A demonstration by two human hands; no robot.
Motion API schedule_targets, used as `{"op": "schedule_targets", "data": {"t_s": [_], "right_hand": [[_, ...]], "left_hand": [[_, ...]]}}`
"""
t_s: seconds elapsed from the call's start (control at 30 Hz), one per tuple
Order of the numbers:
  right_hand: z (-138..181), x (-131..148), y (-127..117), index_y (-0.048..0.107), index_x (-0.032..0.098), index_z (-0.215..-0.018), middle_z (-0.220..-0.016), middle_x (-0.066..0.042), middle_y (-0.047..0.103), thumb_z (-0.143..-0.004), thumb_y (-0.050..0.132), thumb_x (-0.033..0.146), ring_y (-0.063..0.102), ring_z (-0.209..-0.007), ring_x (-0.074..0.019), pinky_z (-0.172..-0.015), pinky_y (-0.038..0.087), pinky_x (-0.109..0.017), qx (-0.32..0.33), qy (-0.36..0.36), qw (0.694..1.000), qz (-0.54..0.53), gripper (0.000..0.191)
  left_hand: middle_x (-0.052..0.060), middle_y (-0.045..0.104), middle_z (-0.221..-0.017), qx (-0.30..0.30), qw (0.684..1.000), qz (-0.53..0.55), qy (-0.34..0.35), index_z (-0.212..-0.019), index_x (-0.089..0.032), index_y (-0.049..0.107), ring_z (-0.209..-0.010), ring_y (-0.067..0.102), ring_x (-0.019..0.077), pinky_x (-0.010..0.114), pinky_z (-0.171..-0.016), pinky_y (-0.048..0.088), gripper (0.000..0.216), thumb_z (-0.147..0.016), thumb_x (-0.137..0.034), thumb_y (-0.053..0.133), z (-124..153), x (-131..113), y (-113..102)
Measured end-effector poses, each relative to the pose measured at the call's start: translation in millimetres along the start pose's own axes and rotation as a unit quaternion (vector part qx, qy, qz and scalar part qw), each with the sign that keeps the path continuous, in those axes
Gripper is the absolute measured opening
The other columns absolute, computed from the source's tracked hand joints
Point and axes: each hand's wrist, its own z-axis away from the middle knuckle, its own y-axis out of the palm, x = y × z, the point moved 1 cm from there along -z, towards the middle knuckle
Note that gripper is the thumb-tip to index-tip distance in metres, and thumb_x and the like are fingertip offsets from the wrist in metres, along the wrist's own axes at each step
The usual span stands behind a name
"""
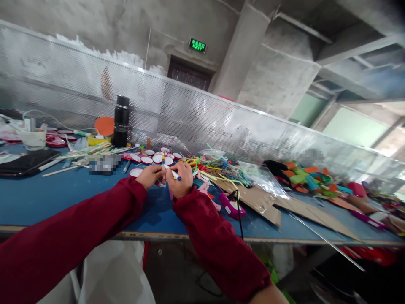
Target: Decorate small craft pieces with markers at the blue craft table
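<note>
My right hand (181, 180) is closed round a white marker pen (171, 172) with a dark blue end, held slanting. Against it, my left hand (150, 175) pinches a small narrow piece (163, 161) with yellow and blue on it; its kind is too small to make out. The pen's front end meets this piece between the fingertips. Just beyond the hands lie several round white discs with red rims (157, 158) on the blue table (126, 211). Another white disc (136, 172) lies beside my left hand, partly hidden.
A black bottle (121, 121) stands behind thin wooden sticks (80, 157). To the right are tangled coloured cords (228, 171), a purple device (232, 206) with a black cable, and cardboard strips (253, 202). Perforated metal panels (190, 114) line the back. A tablet (30, 162) lies left.
</note>
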Motion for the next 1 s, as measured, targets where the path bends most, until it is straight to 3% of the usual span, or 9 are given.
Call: {"op": "schedule_targets", "data": {"t_s": [0.33, 0.57, 0.77, 1.0], "right_hand": [[-0.2, 0.3, -0.2, 0.048, 0.022, -0.07, -0.063, 0.002, 0.055, -0.08, 0.056, 0.023, 0.052, -0.065, -0.0144, -0.074, 0.041, -0.031, 0.006, -0.022, 1.0, -0.006, 0.013], [-0.3, -0.8, -0.3, 0.048, 0.022, -0.069, -0.061, 0.002, 0.054, -0.079, 0.057, 0.022, 0.052, -0.065, -0.015, -0.075, 0.04, -0.031, -0.022, 0.0, 1.0, 0.007, 0.014], [0.0, -0.4, 0.1, 0.048, 0.022, -0.07, -0.062, 0.002, 0.055, -0.08, 0.056, 0.024, 0.052, -0.065, -0.0145, -0.074, 0.041, -0.03, 0.002, -0.013, 1.0, -0.005, 0.013], [-0.2, -2.7, 0.2, 0.048, 0.022, -0.069, -0.062, 0.002, 0.055, -0.078, 0.058, 0.023, 0.051, -0.064, -0.0151, -0.075, 0.041, -0.032, -0.026, -0.006, 1.0, 0.007, 0.014]], "left_hand": [[-0.001, 0.056, -0.061, 0.002, 1.0, -0.003, 0.0, -0.072, -0.016, 0.054, -0.058, 0.059, 0.0138, 0.023, -0.048, 0.049, 0.031, -0.072, -0.046, 0.062, 1.1, -1.8, 0.1], [0.0, 0.056, -0.063, 0.0, 1.0, 0.001, -0.001, -0.07, -0.016, 0.053, -0.056, 0.059, 0.0128, 0.022, -0.046, 0.047, 0.031, -0.071, -0.044, 0.064, 1.4, -3.8, 0.2], [-0.001, 0.055, -0.061, 0.001, 1.0, -0.006, -0.002, -0.07, -0.017, 0.053, -0.057, 0.06, 0.0137, 0.022, -0.046, 0.048, 0.03, -0.072, -0.045, 0.061, 1.6, -4.2, 0.7], [-0.001, 0.056, -0.063, 0.004, 1.0, 0.005, -0.001, -0.071, -0.016, 0.054, -0.057, 0.06, 0.0131, 0.022, -0.046, 0.048, 0.031, -0.07, -0.046, 0.064, -0.2, -0.9, -0.4]]}}
